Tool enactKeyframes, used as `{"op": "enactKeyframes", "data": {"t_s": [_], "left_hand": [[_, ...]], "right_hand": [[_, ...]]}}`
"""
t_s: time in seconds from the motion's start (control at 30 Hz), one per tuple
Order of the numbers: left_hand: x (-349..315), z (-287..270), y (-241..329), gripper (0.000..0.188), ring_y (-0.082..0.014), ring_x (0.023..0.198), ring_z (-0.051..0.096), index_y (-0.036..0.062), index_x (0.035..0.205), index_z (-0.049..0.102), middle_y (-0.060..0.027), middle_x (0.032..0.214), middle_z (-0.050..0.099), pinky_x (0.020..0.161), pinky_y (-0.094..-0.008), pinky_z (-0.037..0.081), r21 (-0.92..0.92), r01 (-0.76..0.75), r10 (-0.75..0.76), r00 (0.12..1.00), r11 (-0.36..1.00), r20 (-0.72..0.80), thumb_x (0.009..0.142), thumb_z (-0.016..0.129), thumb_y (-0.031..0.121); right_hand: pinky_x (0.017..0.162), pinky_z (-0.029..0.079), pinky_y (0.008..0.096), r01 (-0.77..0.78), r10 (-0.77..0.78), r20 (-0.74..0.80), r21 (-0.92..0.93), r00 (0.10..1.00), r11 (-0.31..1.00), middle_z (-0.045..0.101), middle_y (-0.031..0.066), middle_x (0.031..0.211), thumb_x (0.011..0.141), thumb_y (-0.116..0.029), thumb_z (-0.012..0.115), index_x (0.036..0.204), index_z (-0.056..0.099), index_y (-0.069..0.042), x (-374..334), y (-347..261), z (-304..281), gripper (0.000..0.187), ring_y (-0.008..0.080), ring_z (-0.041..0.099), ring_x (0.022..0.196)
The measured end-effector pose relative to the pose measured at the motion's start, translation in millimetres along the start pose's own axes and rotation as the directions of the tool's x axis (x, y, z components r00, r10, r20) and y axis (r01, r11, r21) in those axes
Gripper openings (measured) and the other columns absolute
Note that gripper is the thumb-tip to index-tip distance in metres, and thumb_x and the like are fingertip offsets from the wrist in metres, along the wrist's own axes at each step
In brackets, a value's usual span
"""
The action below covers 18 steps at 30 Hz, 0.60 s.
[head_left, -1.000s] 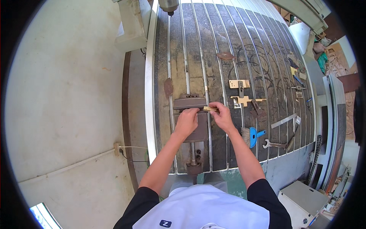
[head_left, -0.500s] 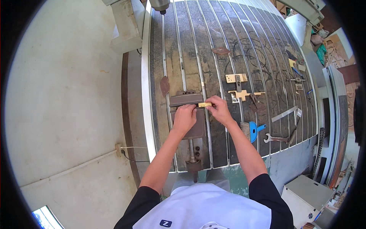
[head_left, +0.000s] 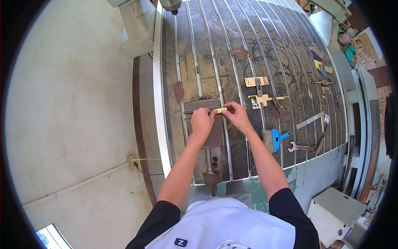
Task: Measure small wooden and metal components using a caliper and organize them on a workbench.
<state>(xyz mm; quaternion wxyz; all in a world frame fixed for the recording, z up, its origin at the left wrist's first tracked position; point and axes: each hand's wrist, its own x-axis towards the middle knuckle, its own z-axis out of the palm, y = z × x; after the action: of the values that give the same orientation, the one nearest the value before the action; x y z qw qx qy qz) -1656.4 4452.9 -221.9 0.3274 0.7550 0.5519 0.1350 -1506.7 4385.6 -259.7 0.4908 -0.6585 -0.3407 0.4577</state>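
Note:
A small yellow, brass-coloured block [head_left: 221, 110] is pinched between my two hands, just over the right end of the jaws of a dark metal vise [head_left: 212, 139]. My left hand [head_left: 202, 123] is closed, its thumb and fingertips at the block's left end. From the right, my right hand [head_left: 237, 116] grips the other end between thumb and fingers. Parts of the vise jaws are hidden beneath my hands. The vise's long screw [head_left: 208, 157] points toward me.
The vise stands on a slotted machine bed [head_left: 207, 58]. Right of it lie yellow plates [head_left: 262, 99] under dark clamps, a blue-handled brush [head_left: 275, 140], a wrench [head_left: 302, 147] and a metal square [head_left: 310, 120]. A spindle [head_left: 172, 6] hangs at the far left.
The block has shifted slightly up and left, and my left fingertips have come onto its left end. My right hand has moved a little left with it.

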Motion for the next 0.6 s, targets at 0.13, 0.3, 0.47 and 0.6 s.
{"op": "enactKeyframes", "data": {"t_s": [0.13,0.3,0.47,0.6], "left_hand": [[-0.4,-4.0,4.0,0.029,-0.0395,0.069,0.063,0.0024,0.077,0.071,-0.0217,0.068,0.063,0.065,-0.0457,0.050,-0.002,0.060,-0.059,0.997,0.998,0.045,0.080,0.068,0.031],[-1.0,-7.4,6.5,0.029,-0.0395,0.068,0.063,0.0025,0.076,0.071,-0.0222,0.067,0.062,0.064,-0.0453,0.050,0.031,0.028,-0.029,0.999,0.999,0.036,0.078,0.069,0.031],[-2.0,-6.0,6.6,0.034,-0.0381,0.059,0.060,-0.0010,0.068,0.068,-0.0212,0.059,0.059,0.056,-0.0440,0.047,0.025,-0.045,0.047,0.997,0.999,-0.063,0.076,0.071,0.032],[-2.0,-5.0,7.3,0.031,-0.0398,0.068,0.063,0.0019,0.075,0.071,-0.0223,0.068,0.062,0.065,-0.0454,0.050,0.051,0.006,-0.006,1.000,0.999,0.003,0.077,0.071,0.033]], "right_hand": [[0.064,0.053,0.0250,-0.007,0.002,0.038,0.134,0.999,0.991,0.064,0.0084,0.087,0.084,-0.003,0.063,0.105,0.058,0.004,-7.1,2.8,-0.6,0.023,0.0121,0.063,0.076],[0.065,0.055,0.0266,-0.056,0.056,0.008,0.258,0.998,0.964,0.063,0.0105,0.091,0.087,0.000,0.057,0.110,0.056,0.004,-10.5,4.8,2.0,0.023,0.0155,0.065,0.076],[0.065,0.055,0.0266,-0.047,0.044,0.017,0.288,0.999,0.957,0.063,0.0112,0.091,0.088,0.000,0.055,0.111,0.055,0.004,-9.1,7.9,2.1,0.024,0.0167,0.066,0.077],[0.071,0.056,0.0282,-0.098,0.098,0.014,0.267,0.995,0.959,0.062,0.0123,0.096,0.089,0.001,0.053,0.114,0.053,0.004,-11.1,5.4,2.6,0.025,0.0175,0.065,0.081]]}}
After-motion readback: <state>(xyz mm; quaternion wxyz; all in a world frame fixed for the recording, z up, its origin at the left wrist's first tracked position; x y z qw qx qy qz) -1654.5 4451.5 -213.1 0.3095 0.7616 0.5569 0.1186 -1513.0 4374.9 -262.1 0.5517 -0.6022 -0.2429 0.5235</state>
